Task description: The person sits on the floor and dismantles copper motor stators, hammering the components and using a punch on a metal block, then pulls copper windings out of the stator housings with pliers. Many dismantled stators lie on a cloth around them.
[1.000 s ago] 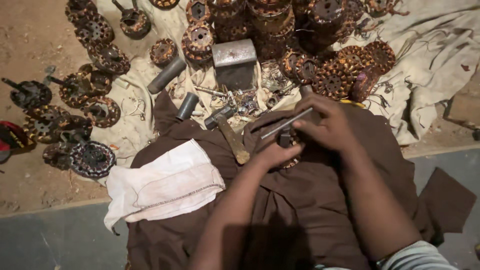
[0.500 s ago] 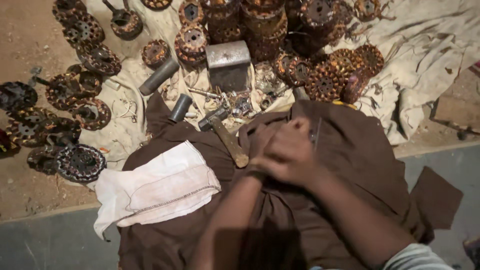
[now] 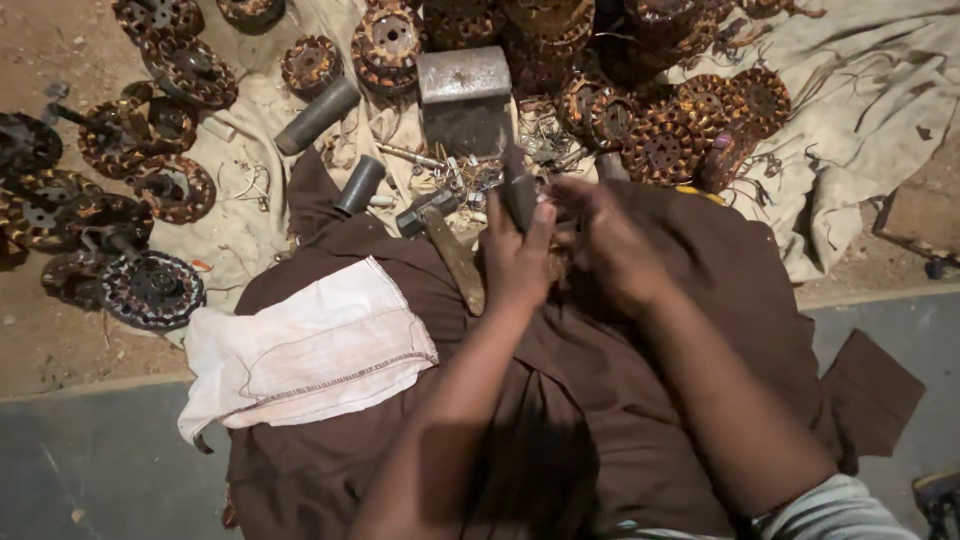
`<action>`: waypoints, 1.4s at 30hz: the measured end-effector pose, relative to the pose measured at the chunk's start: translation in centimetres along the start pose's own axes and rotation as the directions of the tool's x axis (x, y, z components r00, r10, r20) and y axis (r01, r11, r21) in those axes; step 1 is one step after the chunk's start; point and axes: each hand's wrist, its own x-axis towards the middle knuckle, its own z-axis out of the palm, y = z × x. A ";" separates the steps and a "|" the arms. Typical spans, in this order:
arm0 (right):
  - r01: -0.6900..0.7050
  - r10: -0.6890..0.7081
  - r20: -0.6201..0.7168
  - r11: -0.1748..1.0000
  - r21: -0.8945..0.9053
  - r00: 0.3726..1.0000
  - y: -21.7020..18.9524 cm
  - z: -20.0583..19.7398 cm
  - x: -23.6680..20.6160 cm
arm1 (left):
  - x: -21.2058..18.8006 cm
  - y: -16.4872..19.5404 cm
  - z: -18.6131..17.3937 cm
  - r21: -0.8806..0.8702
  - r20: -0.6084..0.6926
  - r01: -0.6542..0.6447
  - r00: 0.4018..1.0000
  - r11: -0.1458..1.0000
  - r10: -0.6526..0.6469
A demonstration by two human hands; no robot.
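Hands meet over the lap in the head view. The left hand (image 3: 515,262) is raised, its fingers (image 3: 538,232) closed around a dark, flat-ended metal tool (image 3: 518,192) that stands nearly upright above the brown cloth (image 3: 640,400) covering the knees. The right hand (image 3: 605,245) sits just beside it, fingers curled toward the same spot; whether they grip a small part there cannot be told, since motion blurs them. Half a second ago both hands were bunched lower on the cloth with no tool showing; now the tool is up and clear, so the work seems to have moved from gripping to applying the tool.

A hammer (image 3: 445,240) lies untouched on the cloth at the left hand's side. A folded white rag (image 3: 310,350) rests toward the lap's left edge. Beyond the knees, wound copper motor cores (image 3: 665,150), grey cylinders (image 3: 317,117) and a steel block (image 3: 464,95) are spread on a pale sheet (image 3: 860,110).
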 end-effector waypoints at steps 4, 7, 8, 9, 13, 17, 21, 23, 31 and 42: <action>-0.163 0.187 -0.025 0.908 0.386 0.982 2.3 3.1 -0.7 | -1.3 1.9 0.4 0.295 0.077 -0.241 0.971 0.925 0.228; -0.129 0.190 -0.066 0.843 0.523 0.979 1.3 3.1 -0.7 | -2.0 2.8 0.4 0.402 0.194 -0.317 0.946 0.859 0.258; -0.105 0.171 -0.074 0.834 0.541 0.982 0.8 2.7 -0.5 | -2.2 2.9 0.5 0.431 0.224 -0.400 0.916 0.809 0.334; -0.083 0.153 -0.061 0.783 0.617 0.986 0.3 2.4 -0.2 | -2.3 2.9 0.7 0.454 0.256 -0.478 0.879 0.752 0.403; 0.019 0.194 -0.155 0.563 0.826 0.969 0.0 1.7 0.4 | -1.6 1.9 1.8 -0.100 -0.029 -0.110 0.994 0.989 0.108; 0.125 0.215 -0.291 0.564 0.816 0.932 1.5 2.9 0.3 | 0.0 -0.2 0.9 -0.779 -0.151 0.171 0.883 0.603 -0.445; 0.132 0.168 -0.279 0.585 0.800 0.946 1.3 3.6 -0.3 | -1.0 -2.1 0.5 -0.935 -0.109 0.124 0.792 0.333 -0.600; 0.138 0.143 -0.296 0.646 0.751 0.944 0.5 3.6 -0.5 | -2.4 -2.9 1.6 -0.910 -0.154 0.104 0.813 0.401 -0.561; 0.122 -0.077 -0.113 0.863 0.490 0.991 -1.7 4.3 -0.7 | -1.9 -5.1 2.7 -0.941 0.011 0.225 0.767 0.254 -0.641; 0.225 -0.168 -0.160 0.852 0.473 0.973 -1.1 3.5 -1.8 | -2.7 -3.9 2.1 -0.925 0.126 0.319 0.770 0.207 -0.625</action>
